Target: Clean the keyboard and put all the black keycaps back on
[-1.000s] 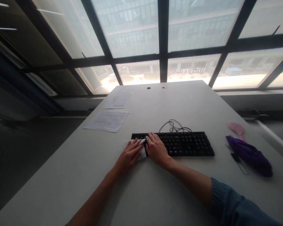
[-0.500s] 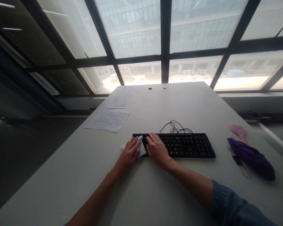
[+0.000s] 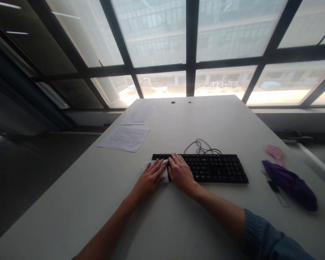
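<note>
A black keyboard (image 3: pixel 219 169) lies on the white table, its cable (image 3: pixel 199 146) coiled loosely behind it. My left hand (image 3: pixel 149 177) rests flat, fingers stretched out, on a white tissue (image 3: pixel 164 175) over the keyboard's left end. Beside it, my right hand (image 3: pixel 180 172) lies on the keys left of the keyboard's middle, its fingers extended and nothing visible in them. Both palms face down and their undersides are hidden.
Printed sheets (image 3: pixel 125 138) lie toward the left edge of the white table (image 3: pixel 200 220). On the right are a pink hairbrush (image 3: pixel 274 151), a purple cloth item (image 3: pixel 291 184) and a small black-and-metal object (image 3: pixel 273 186). Windows (image 3: pixel 162 83) stand beyond the far edge.
My left hand has shifted slightly on the keyboard, and the tissue beneath it has changed shape. The right hand has stayed in place on the keys.
</note>
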`<state>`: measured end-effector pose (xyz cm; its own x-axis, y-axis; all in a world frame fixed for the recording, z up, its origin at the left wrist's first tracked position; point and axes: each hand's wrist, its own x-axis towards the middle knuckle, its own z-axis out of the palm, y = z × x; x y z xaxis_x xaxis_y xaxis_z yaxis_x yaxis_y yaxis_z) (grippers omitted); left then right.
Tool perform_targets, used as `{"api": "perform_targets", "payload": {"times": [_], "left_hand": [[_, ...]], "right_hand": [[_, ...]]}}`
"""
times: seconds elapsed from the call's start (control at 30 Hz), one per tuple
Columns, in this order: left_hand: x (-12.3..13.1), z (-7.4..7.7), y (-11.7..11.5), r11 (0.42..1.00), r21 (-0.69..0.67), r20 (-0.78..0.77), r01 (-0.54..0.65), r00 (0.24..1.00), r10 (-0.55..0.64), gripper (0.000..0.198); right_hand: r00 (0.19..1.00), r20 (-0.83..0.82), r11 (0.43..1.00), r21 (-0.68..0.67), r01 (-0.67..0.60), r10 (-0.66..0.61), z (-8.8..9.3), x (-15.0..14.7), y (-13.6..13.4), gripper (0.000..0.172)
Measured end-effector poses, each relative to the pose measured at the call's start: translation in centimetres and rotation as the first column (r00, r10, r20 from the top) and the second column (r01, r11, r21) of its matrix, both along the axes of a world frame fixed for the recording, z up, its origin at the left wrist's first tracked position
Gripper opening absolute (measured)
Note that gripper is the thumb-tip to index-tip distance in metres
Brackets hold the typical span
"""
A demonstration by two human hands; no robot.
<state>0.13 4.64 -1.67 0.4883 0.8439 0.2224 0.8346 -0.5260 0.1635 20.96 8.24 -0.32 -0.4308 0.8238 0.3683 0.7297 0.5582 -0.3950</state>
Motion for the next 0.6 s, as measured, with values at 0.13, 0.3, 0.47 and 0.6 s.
{"api": "perform_targets", "payload": {"times": [0.13, 0.3, 0.47, 0.6], "left_hand": [[0.0, -0.6, 0.1, 0.992, 0.031, 0.031, -0.119, 0.992, 0.118, 0.061], [-0.1, -1.3, 0.2, 0.981, 0.061, 0.044, -0.183, 0.983, 0.18, 0.065], [0.1, -0.8, 0.0, 0.996, 0.05, -0.02, -0.078, 0.997, 0.079, 0.057], [0.7, -0.5, -0.2, 0.997, 0.067, -0.068, 0.039, 0.997, -0.034, 0.054]], "right_hand": [[1.0, 0.0, 1.0, 0.004, -0.001, 0.001, 0.0, 0.0, 0.1, 0.047], [1.0, 0.001, 1.0, 0.003, -0.006, 0.006, -0.1, 0.0, 0.1, 0.046], [1.0, 0.002, 1.0, 0.007, -0.002, 0.002, -0.2, -0.1, 0.1, 0.046], [1.0, -0.009, 1.0, 0.017, 0.003, -0.003, -0.2, -0.1, 0.0, 0.046]]}}
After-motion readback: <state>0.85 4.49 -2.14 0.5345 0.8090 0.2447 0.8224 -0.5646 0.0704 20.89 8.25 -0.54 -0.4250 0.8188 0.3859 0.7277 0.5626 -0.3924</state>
